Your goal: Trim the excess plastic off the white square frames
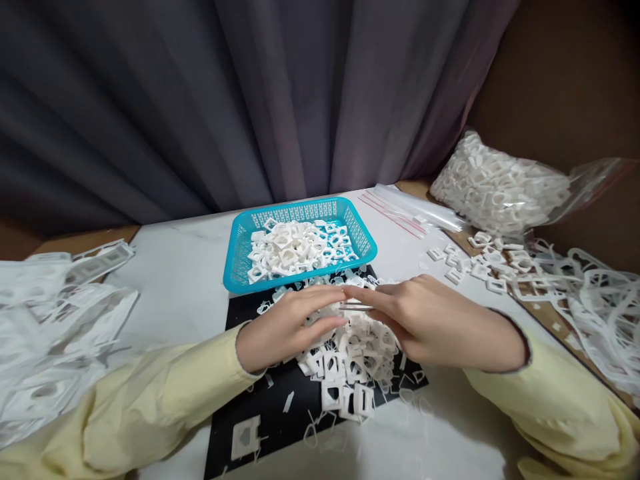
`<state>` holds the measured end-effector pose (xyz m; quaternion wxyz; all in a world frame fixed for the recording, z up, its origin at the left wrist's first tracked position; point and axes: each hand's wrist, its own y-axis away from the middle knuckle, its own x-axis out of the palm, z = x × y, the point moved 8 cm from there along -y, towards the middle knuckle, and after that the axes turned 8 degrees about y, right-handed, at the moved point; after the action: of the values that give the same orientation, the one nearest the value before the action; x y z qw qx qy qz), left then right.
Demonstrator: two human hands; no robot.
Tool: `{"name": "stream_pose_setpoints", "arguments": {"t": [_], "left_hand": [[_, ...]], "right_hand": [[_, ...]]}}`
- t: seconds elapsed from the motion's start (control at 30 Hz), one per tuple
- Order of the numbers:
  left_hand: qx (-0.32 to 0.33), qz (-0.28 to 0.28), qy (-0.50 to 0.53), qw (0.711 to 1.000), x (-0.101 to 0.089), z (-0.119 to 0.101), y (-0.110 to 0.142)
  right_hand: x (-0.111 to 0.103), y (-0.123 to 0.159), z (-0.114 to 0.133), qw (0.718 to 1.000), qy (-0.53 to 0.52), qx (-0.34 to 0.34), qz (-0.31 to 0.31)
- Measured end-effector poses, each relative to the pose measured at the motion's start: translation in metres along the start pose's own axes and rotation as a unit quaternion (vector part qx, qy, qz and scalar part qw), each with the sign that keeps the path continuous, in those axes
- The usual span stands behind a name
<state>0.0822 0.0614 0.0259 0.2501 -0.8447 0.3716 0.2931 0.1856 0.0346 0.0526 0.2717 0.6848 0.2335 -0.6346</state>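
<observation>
While both hands [295,323] [435,320] are pinching, seemingly, one clip [356,307], the heaped pile [355,353] is risking spilling off the mat [280,393].

A grey curtain [280,100] hangs behind flat zip bags [400,208].

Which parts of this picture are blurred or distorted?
Head view: the white pile at left is smeared, the hands, left hand and right hand, are slightly soft, the basket is sharp; edges bend as with a wide lens; light is even.

One blue basket [233,267], one black mat [280,413], two hands, one filled clear bag [500,187], white plastic pieces beyond counting.
</observation>
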Motion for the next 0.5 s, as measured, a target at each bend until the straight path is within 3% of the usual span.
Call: {"name": "stream_pose_setpoints", "arguments": {"t": [0.17, 0.3, 0.4, 0.5], "left_hand": [[-0.008, -0.024, 0.014, 1.0, -0.005, -0.001, -0.001], [-0.028, 0.033, -0.005, 0.999, -0.004, 0.003, -0.003], [-0.013, 0.047, -0.055, 0.997, -0.01, 0.006, 0.003], [0.008, 0.046, -0.118, 0.992, -0.024, 0.002, 0.028]], "right_hand": [[-0.005, -0.001, 0.004, 0.998, -0.055, -0.017, -0.028], [-0.008, 0.005, -0.001, 0.998, -0.06, -0.015, -0.027], [-0.011, 0.02, -0.009, 0.996, -0.071, 0.022, -0.046], [-0.021, 0.055, -0.019, 0.985, -0.073, 0.092, -0.129]]}}
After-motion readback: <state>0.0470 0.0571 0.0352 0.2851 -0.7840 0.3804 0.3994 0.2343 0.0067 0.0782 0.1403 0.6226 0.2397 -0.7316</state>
